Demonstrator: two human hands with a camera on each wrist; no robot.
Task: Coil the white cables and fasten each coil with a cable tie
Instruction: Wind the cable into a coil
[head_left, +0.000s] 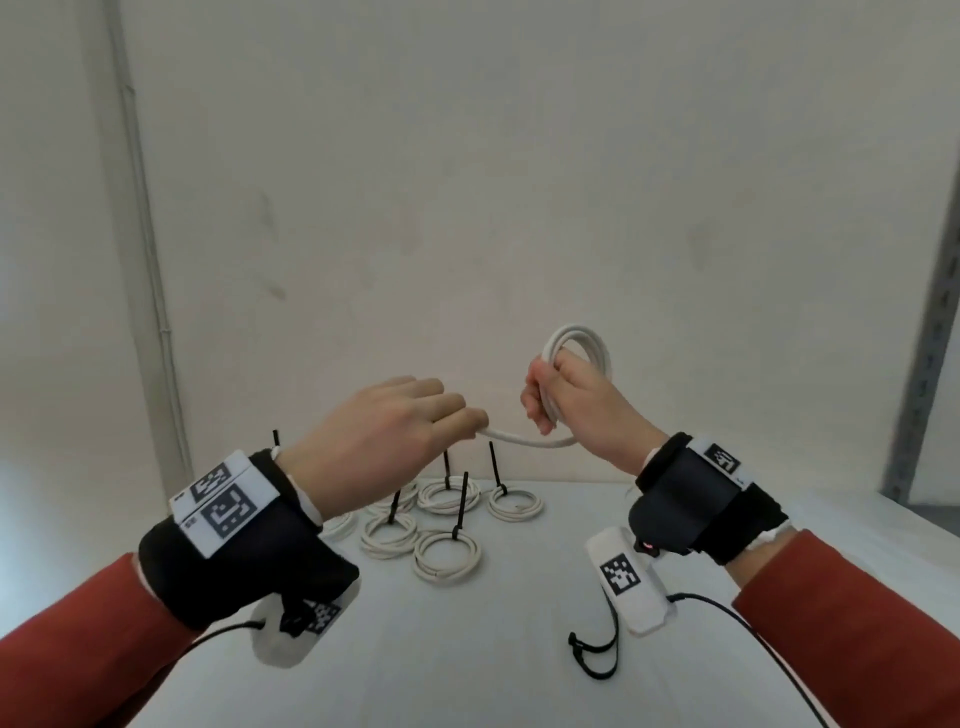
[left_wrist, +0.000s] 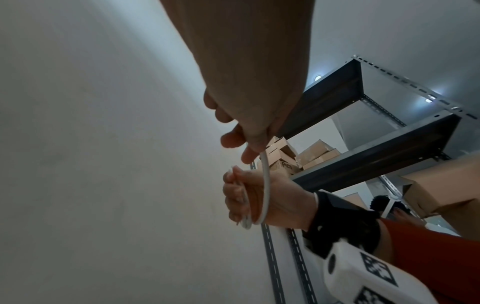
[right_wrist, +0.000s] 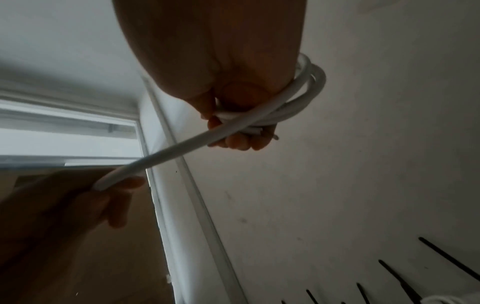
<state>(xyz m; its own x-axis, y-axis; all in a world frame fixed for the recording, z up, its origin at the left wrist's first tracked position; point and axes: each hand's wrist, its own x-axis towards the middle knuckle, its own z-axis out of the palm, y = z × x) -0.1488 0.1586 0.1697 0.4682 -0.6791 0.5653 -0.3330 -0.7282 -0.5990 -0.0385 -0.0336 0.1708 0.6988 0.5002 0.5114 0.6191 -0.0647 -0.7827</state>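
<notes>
Right hand (head_left: 576, 402) is gripping the white cable (head_left: 582, 345) coil mid-frame, fingers curled through the loops. Left hand (head_left: 387, 431) is pinching the free tail, which is running leftward from the coil, so the left hand is nearer for the last wrap.

Landmark: the nearest tied coil (head_left: 421, 560), lying flat on the desk (head_left: 519, 675) at mid-width.

- Behind it, and to its left and right rear, lie further tied coils (head_left: 514, 517), close-set; those at far left are partly hidden by the left wrist.
- A cable tie (head_left: 462, 499) stands up from its rear rim.
- Above and left of it, off the desk, is the left grip (head_left: 395, 436); above and right, higher, is the right grip (head_left: 576, 405).
- The cable (head_left: 530, 441) spans between both grips, above and behind the landmark; its wound loops sit in the right grip.
- The wall (head_left: 519, 156) stands behind it; a shelf upright (head_left: 930, 364) stands far to its right.
</notes>
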